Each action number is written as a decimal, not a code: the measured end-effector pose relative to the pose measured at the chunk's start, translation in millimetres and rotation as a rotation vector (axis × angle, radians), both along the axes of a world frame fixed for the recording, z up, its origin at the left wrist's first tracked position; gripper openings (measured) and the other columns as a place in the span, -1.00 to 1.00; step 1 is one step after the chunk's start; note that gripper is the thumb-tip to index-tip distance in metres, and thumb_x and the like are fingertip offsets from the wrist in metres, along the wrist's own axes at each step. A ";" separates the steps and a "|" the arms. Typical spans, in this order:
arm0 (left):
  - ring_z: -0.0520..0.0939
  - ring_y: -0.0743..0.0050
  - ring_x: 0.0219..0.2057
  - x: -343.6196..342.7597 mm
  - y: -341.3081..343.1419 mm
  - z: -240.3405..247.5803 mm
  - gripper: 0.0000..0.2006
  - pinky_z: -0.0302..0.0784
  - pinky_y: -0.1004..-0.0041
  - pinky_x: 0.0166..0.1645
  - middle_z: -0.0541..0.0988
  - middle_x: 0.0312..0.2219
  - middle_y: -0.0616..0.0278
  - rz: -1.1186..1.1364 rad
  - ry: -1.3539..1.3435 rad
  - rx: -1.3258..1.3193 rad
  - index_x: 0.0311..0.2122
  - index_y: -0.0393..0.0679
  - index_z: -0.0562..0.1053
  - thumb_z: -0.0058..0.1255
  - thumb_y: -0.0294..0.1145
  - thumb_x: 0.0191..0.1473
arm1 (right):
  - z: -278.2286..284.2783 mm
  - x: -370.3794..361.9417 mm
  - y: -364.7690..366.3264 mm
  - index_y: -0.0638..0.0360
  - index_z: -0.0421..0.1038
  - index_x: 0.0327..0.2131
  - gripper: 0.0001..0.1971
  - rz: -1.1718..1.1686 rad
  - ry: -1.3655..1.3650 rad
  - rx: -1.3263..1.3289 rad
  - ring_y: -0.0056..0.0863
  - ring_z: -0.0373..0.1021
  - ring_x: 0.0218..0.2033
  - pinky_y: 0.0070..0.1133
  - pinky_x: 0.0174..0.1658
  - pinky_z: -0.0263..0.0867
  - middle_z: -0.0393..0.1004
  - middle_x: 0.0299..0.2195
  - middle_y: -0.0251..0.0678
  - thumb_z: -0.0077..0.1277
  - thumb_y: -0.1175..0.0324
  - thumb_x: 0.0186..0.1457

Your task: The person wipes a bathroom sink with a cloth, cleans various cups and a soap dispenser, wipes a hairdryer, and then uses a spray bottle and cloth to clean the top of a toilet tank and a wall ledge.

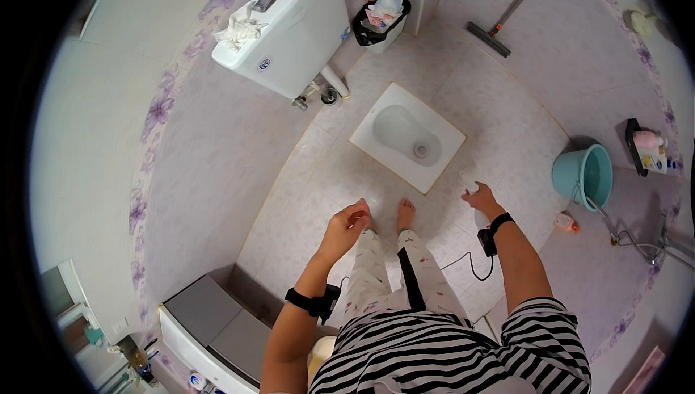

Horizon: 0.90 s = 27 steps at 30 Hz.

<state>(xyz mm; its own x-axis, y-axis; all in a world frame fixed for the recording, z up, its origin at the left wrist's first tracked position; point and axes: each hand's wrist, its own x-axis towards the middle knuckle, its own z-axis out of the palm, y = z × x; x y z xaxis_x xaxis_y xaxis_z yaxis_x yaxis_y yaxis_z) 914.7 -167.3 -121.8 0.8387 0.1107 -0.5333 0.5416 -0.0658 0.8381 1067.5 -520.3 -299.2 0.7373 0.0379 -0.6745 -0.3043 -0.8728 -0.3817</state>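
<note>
My left hand (346, 230) hangs above the tiled floor in front of my left leg. Its fingers are curled in together, and I see nothing in them. Further right, my right hand (481, 198) is wrapped round a whitish spray bottle (480, 217), whose body is partly hidden behind the hand and wrist. That hand is to the right of the near corner of a white squat toilet (443, 164) set in the floor. The toilet's basin looks bare, with a drain hole at its near end.
A white cistern (300, 39) with crumpled tissue (240, 32) on top hangs at the far left. Beside it stands a filled waste bin (384, 38). A floor squeegee (490, 39) leans at the far right. A teal bucket (568, 177) and a pink bottle (564, 222) stand right.
</note>
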 end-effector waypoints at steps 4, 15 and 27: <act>0.52 0.52 -0.28 -9.2 2.4 2.5 -0.72 0.42 0.58 -0.17 0.52 -0.31 0.15 0.039 0.014 0.008 -0.11 -0.34 0.34 -0.09 -0.55 0.03 | 16.7 -11.0 23.9 0.18 0.43 -0.39 -0.62 0.159 0.052 0.032 -0.21 0.42 -0.34 -0.41 -0.24 0.33 0.49 -0.41 -0.14 0.15 0.14 -0.29; 0.52 0.53 -0.28 -23.5 8.1 19.0 -0.71 0.41 0.58 -0.17 0.52 -0.31 0.16 0.105 0.044 0.053 -0.09 -0.33 0.32 -0.10 -0.54 0.04 | 33.2 -4.0 92.7 0.17 0.43 -0.33 -0.59 0.316 -0.041 0.164 -0.12 0.38 -0.26 -0.33 -0.22 0.29 0.47 -0.35 -0.10 0.13 0.11 -0.26; 0.52 0.50 -0.27 -39.6 10.7 26.8 -0.70 0.41 0.57 -0.15 0.51 -0.30 0.14 0.192 0.047 0.040 -0.07 -0.33 0.30 -0.13 -0.56 0.05 | 48.6 22.4 137.8 0.23 0.45 -0.38 -0.61 0.224 -0.293 0.167 -0.09 0.40 -0.28 -0.31 -0.23 0.32 0.47 -0.35 -0.04 0.15 0.13 -0.26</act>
